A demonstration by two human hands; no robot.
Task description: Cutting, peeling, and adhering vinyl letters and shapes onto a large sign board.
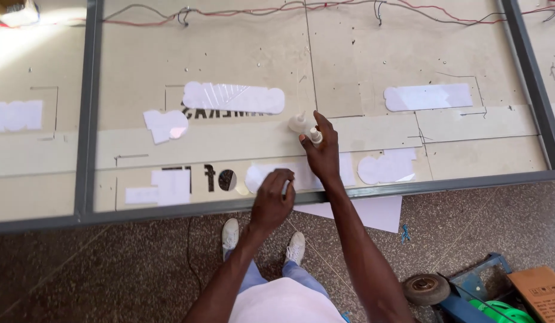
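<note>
A large beige sign panel (pixel 229 54) in a grey metal frame (pixel 86 119) lies flat in front of me. White cut-out shapes are stuck on it. My right hand (pixel 321 152) grips a small white glue bottle (pixel 315 137), held just above the panel. A second small white bottle (pixel 298 122) stands on the panel just left of my fingertips. My left hand (pixel 271 200) presses down on a white cut-out piece (pixel 262 174) near the panel's front edge. Dark letter openings (pixel 220 178) sit to the left of that hand.
Red and grey wires (pixel 259 11) run along the panel's far edge. A white sheet (pixel 373 212) lies on the speckled floor under the frame. A small wheel (pixel 425 289), a blue frame, a green coil (pixel 503 312) and a cardboard box (pixel 543 292) sit at the lower right.
</note>
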